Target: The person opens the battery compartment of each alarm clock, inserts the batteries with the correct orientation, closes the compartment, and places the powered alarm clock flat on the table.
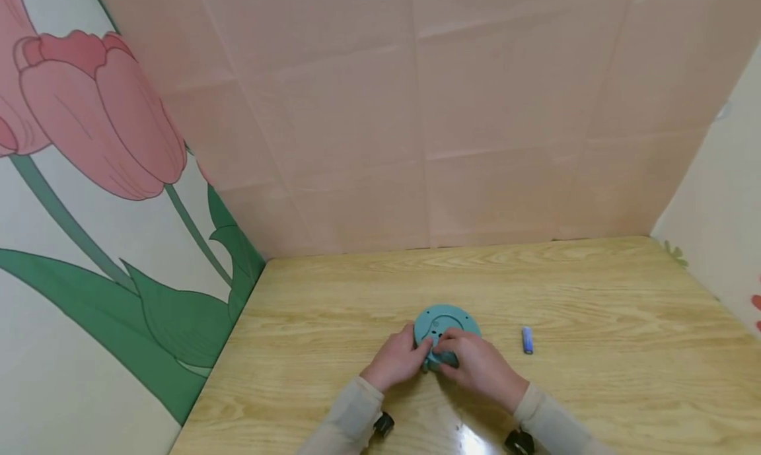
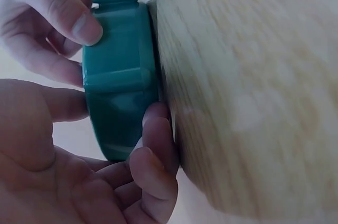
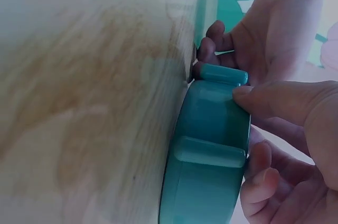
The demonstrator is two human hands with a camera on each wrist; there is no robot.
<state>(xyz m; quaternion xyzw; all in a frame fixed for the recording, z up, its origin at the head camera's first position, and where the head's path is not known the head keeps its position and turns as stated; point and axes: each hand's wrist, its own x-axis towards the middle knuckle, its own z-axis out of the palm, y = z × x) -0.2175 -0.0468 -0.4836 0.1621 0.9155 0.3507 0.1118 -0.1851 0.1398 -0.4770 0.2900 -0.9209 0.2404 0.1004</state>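
One round case, lying on the wooden table between both hands; its contents we cannot tell, as fingers cover part of the upper face. Finish: teal, smooth-walled, small holes near the rim, dark marks near the middle, stubby bars on the side. Left hand: curled round its edge. Right hand: thumb and bent fingers clamped on it. We also list one blue battery (loose, to the case's right).
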